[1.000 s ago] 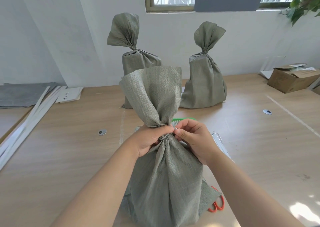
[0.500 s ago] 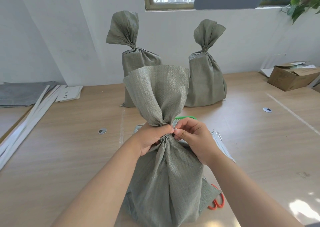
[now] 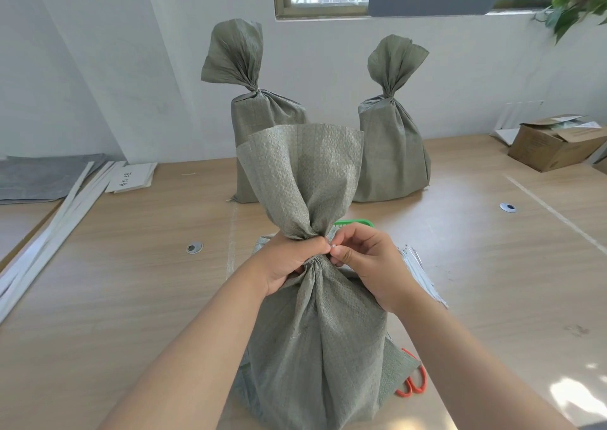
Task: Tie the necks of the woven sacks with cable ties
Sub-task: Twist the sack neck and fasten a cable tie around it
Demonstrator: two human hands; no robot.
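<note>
A grey-green woven sack stands upright in front of me on the wooden table, its top fanning out above a gathered neck. My left hand is wrapped around that neck. My right hand pinches a small white piece of a cable tie at the neck between thumb and forefinger. The rest of the tie is hidden by my fingers. Two more sacks stand at the back, one on the left and one on the right, both with cinched necks.
A bundle of white cable ties lies right of the sack, orange-handled scissors at its base, a green basket rim behind it. White strips, papers and grey fabric lie left. A cardboard box sits far right.
The sack's fanned top has shifted slightly to the right. My hands stay at the neck, the right fingers now pinching a little higher.
</note>
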